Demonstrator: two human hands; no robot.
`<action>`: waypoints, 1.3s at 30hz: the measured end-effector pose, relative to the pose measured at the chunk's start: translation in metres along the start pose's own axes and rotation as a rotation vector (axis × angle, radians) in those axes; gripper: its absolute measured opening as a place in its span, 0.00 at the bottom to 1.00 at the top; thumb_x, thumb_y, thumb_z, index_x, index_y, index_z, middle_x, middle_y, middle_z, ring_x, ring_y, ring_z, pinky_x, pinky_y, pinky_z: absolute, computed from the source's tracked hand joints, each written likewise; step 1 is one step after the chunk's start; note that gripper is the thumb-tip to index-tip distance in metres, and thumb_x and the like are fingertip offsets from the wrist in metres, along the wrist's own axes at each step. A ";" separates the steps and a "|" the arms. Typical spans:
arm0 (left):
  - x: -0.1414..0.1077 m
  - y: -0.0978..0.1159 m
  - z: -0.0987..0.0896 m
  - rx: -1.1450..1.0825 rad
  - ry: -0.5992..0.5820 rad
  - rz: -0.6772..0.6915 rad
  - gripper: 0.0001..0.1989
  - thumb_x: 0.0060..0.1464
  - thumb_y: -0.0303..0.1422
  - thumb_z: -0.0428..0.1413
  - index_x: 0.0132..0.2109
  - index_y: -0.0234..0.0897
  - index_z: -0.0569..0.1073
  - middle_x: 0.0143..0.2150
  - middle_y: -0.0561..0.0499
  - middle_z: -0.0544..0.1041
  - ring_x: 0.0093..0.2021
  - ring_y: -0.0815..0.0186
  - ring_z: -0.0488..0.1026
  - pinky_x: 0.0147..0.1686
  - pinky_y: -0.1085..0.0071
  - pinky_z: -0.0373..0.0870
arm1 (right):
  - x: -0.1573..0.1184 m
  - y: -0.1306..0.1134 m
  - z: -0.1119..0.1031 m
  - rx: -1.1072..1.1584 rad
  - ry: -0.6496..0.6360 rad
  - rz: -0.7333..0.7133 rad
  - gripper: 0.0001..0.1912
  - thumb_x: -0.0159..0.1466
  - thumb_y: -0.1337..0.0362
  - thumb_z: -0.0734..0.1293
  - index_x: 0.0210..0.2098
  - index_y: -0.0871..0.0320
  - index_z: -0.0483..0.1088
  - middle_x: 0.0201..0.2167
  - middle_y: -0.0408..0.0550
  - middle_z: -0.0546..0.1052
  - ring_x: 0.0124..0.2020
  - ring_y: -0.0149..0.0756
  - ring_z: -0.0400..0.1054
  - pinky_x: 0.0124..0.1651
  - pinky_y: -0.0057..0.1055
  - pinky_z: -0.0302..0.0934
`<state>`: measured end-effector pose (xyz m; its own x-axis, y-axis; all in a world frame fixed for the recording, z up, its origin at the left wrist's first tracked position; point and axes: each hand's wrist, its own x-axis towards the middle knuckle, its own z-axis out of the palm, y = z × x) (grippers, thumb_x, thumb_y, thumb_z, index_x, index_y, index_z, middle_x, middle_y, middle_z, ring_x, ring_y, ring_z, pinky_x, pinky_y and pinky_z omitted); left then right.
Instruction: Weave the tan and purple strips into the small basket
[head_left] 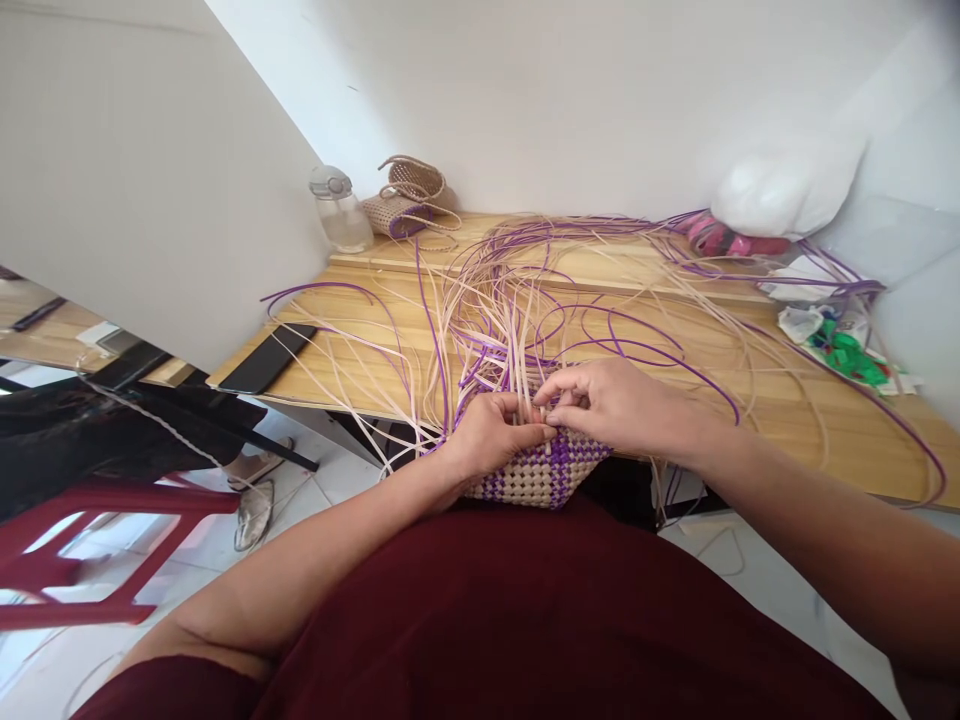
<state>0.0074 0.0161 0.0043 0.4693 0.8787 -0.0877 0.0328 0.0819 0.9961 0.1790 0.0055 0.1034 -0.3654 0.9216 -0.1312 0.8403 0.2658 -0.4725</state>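
Note:
A woven piece [551, 470] in beige and purple rests against my body at the table's front edge. Long loose beige and purple strands [517, 330] rise from its top and spread over the table. My left hand [499, 435] is closed on beige strands at the piece's upper edge, thumb and fingers pinched together. Close beside it, my right hand [604, 405] pinches a beige strand with thumb and index finger, its fingertips almost touching my left thumb. The exact crossing of the strands between my fingertips is too small to make out.
On the wooden table [360, 340] are a black flat object [270, 360], a clear bottle [343, 215], woven baskets [397, 210], a white plastic bag [780, 195] and green material [855, 355]. A red chair [150, 500] and a person's foot [255, 515] are at left.

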 end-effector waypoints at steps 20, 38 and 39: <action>0.003 0.009 0.007 -0.105 -0.036 0.025 0.12 0.41 0.36 0.67 0.28 0.32 0.76 0.23 0.54 0.71 0.24 0.73 0.63 0.27 0.73 0.58 | 0.010 -0.016 -0.010 0.433 -0.097 -0.145 0.15 0.65 0.56 0.62 0.31 0.60 0.73 0.35 0.48 0.77 0.37 0.35 0.69 0.40 0.31 0.61; 0.003 0.005 0.007 -0.056 -0.036 0.050 0.14 0.40 0.39 0.68 0.30 0.31 0.78 0.27 0.52 0.75 0.28 0.70 0.67 0.30 0.72 0.61 | 0.014 -0.001 -0.012 0.291 -0.233 -0.218 0.13 0.61 0.57 0.67 0.40 0.58 0.78 0.28 0.44 0.75 0.26 0.27 0.62 0.29 0.26 0.54; 0.003 0.004 0.007 -0.052 -0.049 0.055 0.14 0.40 0.39 0.68 0.30 0.31 0.78 0.27 0.52 0.74 0.28 0.70 0.67 0.30 0.72 0.61 | 0.013 0.002 -0.008 0.159 -0.236 -0.240 0.11 0.60 0.60 0.68 0.37 0.58 0.79 0.27 0.44 0.74 0.27 0.28 0.63 0.30 0.26 0.54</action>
<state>0.0151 0.0158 0.0080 0.5120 0.8584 -0.0307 -0.0400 0.0595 0.9974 0.1788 0.0206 0.1082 -0.6426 0.7426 -0.1886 0.6532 0.4024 -0.6414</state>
